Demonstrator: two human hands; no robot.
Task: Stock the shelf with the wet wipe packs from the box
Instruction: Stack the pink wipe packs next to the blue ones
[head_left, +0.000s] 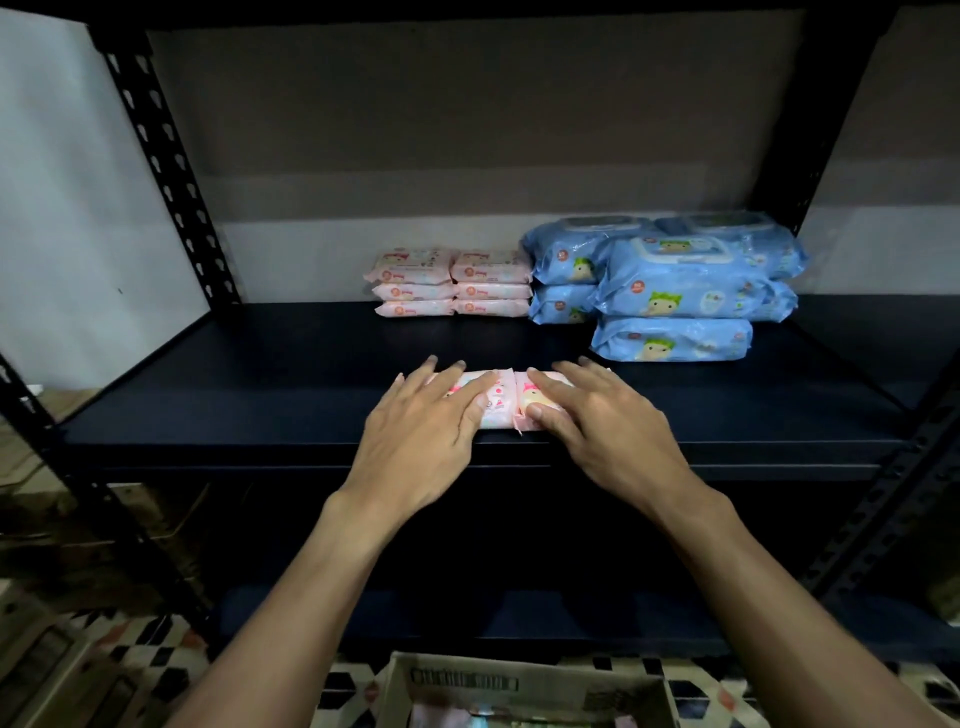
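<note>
Wet wipe packs (496, 410), two small pink ones side by side, lie at the shelf's (249, 395) front edge, at 6 o'clock from the pink stacks (452, 283). Our left hand (421, 431) and right hand (608, 421) rest flat on top, fingers straight and spread, gripping nothing. We judge them light, soft and slick-filmed, best held by the long sides.

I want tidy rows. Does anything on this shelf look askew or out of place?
Mildly: blue packs are stacked unevenly, upper overhanging lower. Two pink packs, under the left hand and right hand, sit at the shelf's front edge, away from the back stacks.
</note>
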